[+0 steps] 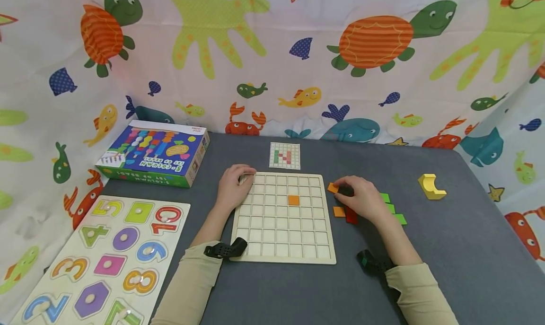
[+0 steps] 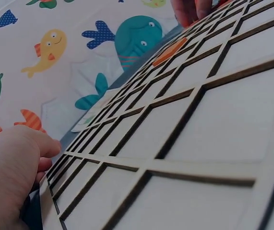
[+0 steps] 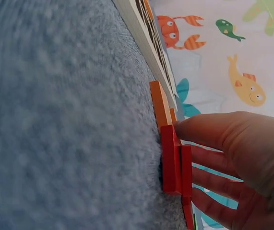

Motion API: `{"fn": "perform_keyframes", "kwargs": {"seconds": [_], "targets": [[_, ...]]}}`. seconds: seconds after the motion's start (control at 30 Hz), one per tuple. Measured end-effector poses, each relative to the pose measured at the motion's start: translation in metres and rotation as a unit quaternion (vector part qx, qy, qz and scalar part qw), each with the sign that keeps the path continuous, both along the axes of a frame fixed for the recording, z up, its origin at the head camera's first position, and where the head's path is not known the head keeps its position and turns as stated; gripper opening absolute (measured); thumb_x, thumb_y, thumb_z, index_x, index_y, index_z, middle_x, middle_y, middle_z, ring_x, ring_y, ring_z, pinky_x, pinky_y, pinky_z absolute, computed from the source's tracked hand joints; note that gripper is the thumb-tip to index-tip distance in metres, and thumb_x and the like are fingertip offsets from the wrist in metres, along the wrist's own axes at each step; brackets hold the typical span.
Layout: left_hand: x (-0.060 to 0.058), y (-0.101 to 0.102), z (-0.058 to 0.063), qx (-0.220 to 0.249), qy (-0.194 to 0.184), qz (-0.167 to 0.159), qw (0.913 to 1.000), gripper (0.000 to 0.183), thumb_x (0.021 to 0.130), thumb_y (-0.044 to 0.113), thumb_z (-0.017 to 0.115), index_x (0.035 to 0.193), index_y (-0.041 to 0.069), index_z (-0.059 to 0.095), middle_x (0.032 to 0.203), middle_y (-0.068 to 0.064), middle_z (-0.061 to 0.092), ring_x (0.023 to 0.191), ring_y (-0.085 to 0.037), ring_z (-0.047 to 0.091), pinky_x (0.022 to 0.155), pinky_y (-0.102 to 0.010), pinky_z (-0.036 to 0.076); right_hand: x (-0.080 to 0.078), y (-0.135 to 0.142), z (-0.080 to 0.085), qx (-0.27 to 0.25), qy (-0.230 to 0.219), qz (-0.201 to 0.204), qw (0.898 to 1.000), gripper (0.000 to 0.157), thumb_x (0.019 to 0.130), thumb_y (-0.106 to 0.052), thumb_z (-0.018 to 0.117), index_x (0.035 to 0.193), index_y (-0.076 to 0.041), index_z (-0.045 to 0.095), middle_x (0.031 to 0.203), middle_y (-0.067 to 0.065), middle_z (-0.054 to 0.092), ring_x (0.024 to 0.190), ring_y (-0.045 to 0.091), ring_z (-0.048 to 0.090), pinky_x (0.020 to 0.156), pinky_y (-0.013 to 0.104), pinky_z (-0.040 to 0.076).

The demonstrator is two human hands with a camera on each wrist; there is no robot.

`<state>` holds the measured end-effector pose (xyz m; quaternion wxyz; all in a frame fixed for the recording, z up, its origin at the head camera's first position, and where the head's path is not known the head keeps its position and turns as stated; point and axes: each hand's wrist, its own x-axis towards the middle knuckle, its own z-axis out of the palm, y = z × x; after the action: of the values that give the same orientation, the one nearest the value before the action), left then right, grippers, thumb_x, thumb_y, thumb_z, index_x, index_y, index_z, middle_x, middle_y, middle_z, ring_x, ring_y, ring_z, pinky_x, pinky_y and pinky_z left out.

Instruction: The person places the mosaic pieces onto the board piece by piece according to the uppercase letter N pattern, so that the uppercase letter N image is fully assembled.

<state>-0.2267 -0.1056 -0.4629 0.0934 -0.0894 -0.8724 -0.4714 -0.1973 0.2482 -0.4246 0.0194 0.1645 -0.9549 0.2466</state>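
Note:
A square wooden grid board (image 1: pixel 283 259) lies in front of me, with one orange square tile (image 1: pixel 294 200) in a cell of its upper half. My left hand (image 1: pixel 233 188) rests along the board's upper left edge, fingers loosely bent at the corner, as the left wrist view also shows. Just beyond the right edge, my right hand (image 1: pixel 362 198) pinches a second orange tile (image 1: pixel 332 188) between thumb and index finger. Under and beside that hand lie another orange tile (image 1: pixel 339 212) and red tiles (image 3: pixel 171 160). Several green tiles (image 1: pixel 399 219) lie to its right, partly hidden.
Behind the board lies a small pattern card (image 1: pixel 284 155) with green and red squares. A bead-set box (image 1: pixel 151 152) stands at the back left, a number puzzle board (image 1: pixel 140 242) at the left. A yellow curved block (image 1: pixel 432 187) sits at the right. A printed curtain (image 1: pixel 272 79) borders the table.

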Motion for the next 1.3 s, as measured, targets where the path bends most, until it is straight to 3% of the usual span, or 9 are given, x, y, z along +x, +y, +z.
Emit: {"fn": "perform_keyframes", "kwargs": {"seconds": [0.5, 0.67, 0.8, 0.9, 1.3], "targets": [[-0.002, 0.001, 0.003, -0.012, 0.020, 0.003, 0.9997, 0.018, 0.095, 0.014, 0.063, 0.108, 0.010, 0.074, 0.121, -0.010, 0.061, 0.112, -0.029, 0.052, 0.094, -0.046, 0.040, 0.001, -0.007, 0.000, -0.028, 0.022, -0.034, 0.999, 0.021, 0.088, -0.023, 0.074, 0.104, -0.011, 0.069, 0.106, 0.010, 0.067, 0.095, 0.028, 0.059, 0.084, 0.049, 0.049], [-0.003, 0.003, 0.004, -0.017, 0.017, 0.003, 0.9997, 0.018, 0.095, 0.015, 0.062, 0.108, 0.010, 0.074, 0.122, -0.009, 0.061, 0.115, -0.028, 0.051, 0.097, -0.046, 0.039, 0.012, -0.024, 0.010, -0.074, 0.009, 0.037, 0.997, 0.019, 0.086, -0.023, 0.076, 0.102, -0.016, 0.069, 0.101, 0.001, 0.067, 0.091, 0.021, 0.061, 0.078, 0.042, 0.051], [-0.003, 0.004, 0.005, -0.015, 0.017, 0.001, 0.9997, 0.018, 0.095, 0.015, 0.062, 0.108, 0.009, 0.074, 0.122, -0.009, 0.060, 0.115, -0.029, 0.050, 0.097, -0.046, 0.038, 0.020, -0.042, 0.013, -0.080, -0.004, 0.125, 0.989, 0.016, 0.085, -0.021, 0.077, 0.099, -0.018, 0.069, 0.097, -0.004, 0.065, 0.085, 0.018, 0.058, 0.071, 0.036, 0.050], [-0.002, 0.003, 0.004, -0.016, 0.015, 0.002, 0.9998, 0.018, 0.095, 0.015, 0.062, 0.108, 0.010, 0.074, 0.122, -0.009, 0.060, 0.115, -0.028, 0.050, 0.097, -0.046, 0.038, 0.025, -0.053, 0.012, -0.075, -0.015, 0.167, 0.983, 0.014, 0.086, -0.019, 0.076, 0.098, -0.019, 0.069, 0.097, -0.007, 0.064, 0.086, 0.016, 0.057, 0.073, 0.034, 0.050], [-0.002, 0.003, -0.001, -0.026, 0.003, 0.005, 0.9996, 0.018, 0.096, 0.016, 0.061, 0.107, 0.011, 0.074, 0.122, -0.008, 0.060, 0.115, -0.028, 0.050, 0.096, -0.045, 0.039, 0.033, -0.069, 0.003, -0.032, 0.021, 0.187, 0.982, 0.012, 0.086, -0.018, 0.075, 0.097, -0.019, 0.068, 0.099, -0.010, 0.062, 0.094, 0.009, 0.055, 0.083, 0.032, 0.050]]}}
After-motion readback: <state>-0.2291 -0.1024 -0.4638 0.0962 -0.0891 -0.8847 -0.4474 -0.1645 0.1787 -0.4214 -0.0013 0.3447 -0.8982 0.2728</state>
